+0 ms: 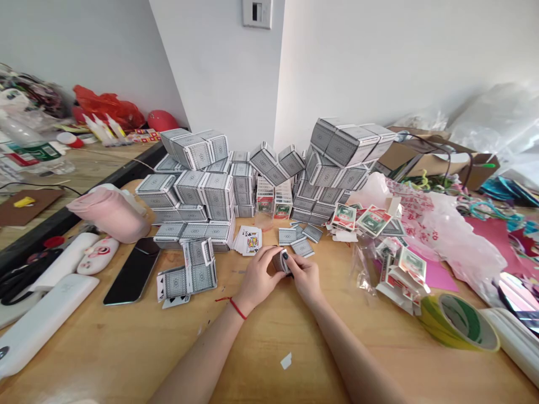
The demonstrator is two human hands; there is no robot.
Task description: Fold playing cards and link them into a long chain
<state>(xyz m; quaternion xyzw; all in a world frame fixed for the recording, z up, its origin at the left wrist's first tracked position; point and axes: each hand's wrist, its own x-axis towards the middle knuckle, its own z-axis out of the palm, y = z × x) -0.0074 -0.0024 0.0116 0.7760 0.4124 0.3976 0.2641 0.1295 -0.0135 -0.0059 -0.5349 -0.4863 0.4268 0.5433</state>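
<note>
Near the middle of the table, my left hand (263, 277) and my right hand (304, 275) grip a small playing card piece (282, 261) between them, its grey patterned back partly showing. Fingers cover most of it, so I cannot tell whether it is folded or several cards together. Just beyond lie loose grey-backed cards (300, 241). A face-up pile topped by a king card (251, 240) sits left of them. To the left of my left hand rests a joined card structure (191, 272). Behind, grey card blocks (202, 196) are stacked high on both sides.
At left lie a phone (131, 271), a pink pouch (110, 212) and a white power bank (46, 325). Opened card boxes (406, 275) and a yellow tape roll (458, 322) are at right. A paper scrap (286, 361) lies in front. Standing boxes (265, 203) fill the middle gap.
</note>
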